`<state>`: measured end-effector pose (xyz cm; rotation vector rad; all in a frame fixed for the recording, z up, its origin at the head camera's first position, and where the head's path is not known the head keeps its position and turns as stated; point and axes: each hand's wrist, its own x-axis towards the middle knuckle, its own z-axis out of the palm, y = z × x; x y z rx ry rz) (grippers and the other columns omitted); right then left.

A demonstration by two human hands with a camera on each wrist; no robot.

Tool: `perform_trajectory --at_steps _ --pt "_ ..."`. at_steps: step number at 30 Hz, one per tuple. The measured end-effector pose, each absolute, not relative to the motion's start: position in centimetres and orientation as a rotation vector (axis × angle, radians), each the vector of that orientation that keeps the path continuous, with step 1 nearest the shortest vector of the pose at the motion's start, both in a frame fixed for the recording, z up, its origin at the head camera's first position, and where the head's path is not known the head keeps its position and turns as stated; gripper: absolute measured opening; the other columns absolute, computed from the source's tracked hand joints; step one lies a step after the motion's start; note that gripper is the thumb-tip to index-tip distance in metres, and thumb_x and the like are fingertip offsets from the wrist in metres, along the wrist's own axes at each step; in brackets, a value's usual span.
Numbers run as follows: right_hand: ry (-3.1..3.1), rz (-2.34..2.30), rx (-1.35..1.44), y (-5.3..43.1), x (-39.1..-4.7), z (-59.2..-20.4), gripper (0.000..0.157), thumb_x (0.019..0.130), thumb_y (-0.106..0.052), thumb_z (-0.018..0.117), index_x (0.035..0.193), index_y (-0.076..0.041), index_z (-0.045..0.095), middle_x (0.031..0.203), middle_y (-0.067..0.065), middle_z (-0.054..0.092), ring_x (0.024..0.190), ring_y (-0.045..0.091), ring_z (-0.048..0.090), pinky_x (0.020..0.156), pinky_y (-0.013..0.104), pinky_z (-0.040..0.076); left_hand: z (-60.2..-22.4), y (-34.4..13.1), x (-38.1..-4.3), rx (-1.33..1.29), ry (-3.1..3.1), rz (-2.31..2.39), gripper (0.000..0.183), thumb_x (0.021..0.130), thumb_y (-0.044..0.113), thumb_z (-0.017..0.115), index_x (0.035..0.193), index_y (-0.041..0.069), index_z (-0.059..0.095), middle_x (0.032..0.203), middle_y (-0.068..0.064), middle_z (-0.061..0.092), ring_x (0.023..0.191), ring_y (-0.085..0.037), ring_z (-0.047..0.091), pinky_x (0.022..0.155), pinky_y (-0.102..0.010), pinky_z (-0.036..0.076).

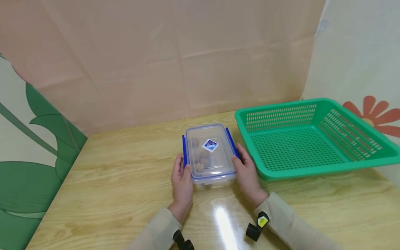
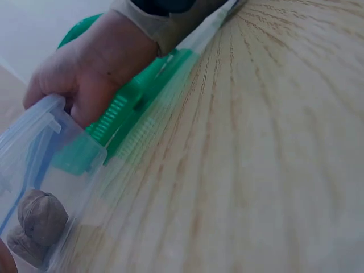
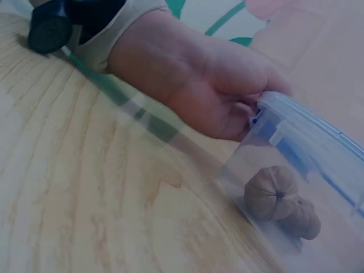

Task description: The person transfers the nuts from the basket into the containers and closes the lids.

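Observation:
A clear plastic food container (image 1: 215, 158) with a lid, blue side clips and a diamond-shaped label is on the wooden table, in the middle of the head view. Several brown, wrinkled walnuts (image 3: 271, 193) lie inside near its front end; two of them (image 2: 42, 217) show through the wall in the left wrist view. My left hand (image 1: 182, 184) grips the container's left side, thumb at the lid's edge. On the opposite side my right hand (image 1: 248, 177) holds it the same way, thumb over the blue clip. The fingers beneath the clips are partly hidden.
A green perforated plastic basket (image 1: 300, 149) stands just right of the container, close to my right hand. Beige cloth (image 1: 187, 62) hangs behind the wooden table (image 1: 118, 187). Printed leaves and a flower mark the walls at the sides.

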<state>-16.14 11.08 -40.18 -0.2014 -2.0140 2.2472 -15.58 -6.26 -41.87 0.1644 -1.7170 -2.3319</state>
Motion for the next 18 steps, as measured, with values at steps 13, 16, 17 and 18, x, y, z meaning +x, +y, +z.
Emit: perform_trajectory --at_steps 13,16,17,18 --pt "-1.94 2.326 -0.217 10.89 -16.45 -40.38 0.054 0.095 -0.006 0.04 0.145 0.001 0.022 0.149 0.02 0.025 0.135 0.029 0.026 0.111 0.04 0.024 -41.77 -6.37 -15.16 0.198 -1.887 -2.389 0.051 0.097 0.016 0.042 0.145 0.024 0.028 0.15 0.007 0.027 0.138 -0.014 0.024 0.109 -0.033 0.025" --pt "-1.926 2.305 -0.212 10.69 -16.52 -40.41 0.053 0.094 -0.005 0.04 0.144 0.001 0.024 0.149 0.02 0.026 0.134 0.029 0.027 0.11 0.04 0.025 -41.61 -6.26 -15.18 0.214 -1.9 -2.369 0.051 0.097 0.015 0.042 0.145 0.025 0.028 0.15 0.006 0.028 0.137 -0.015 0.025 0.109 -0.034 0.026" --pt "-1.93 2.294 -0.212 10.6 -16.52 -40.4 0.053 0.094 -0.005 0.04 0.144 0.0 0.024 0.149 0.019 0.026 0.134 0.028 0.027 0.11 0.04 0.025 -41.57 -6.2 -15.21 0.219 -1.899 -2.362 0.051 0.097 0.014 0.041 0.145 0.024 0.028 0.15 0.005 0.028 0.137 -0.016 0.025 0.109 -0.034 0.026" --pt "-1.928 2.283 -0.21 10.52 -16.53 -40.4 0.052 0.094 -0.004 0.04 0.144 0.001 0.025 0.149 0.019 0.027 0.134 0.028 0.027 0.11 0.04 0.025 -41.52 -6.14 -15.23 0.227 -1.901 -2.352 0.051 0.096 0.013 0.041 0.145 0.024 0.029 0.15 0.004 0.028 0.137 -0.017 0.025 0.109 -0.035 0.027"
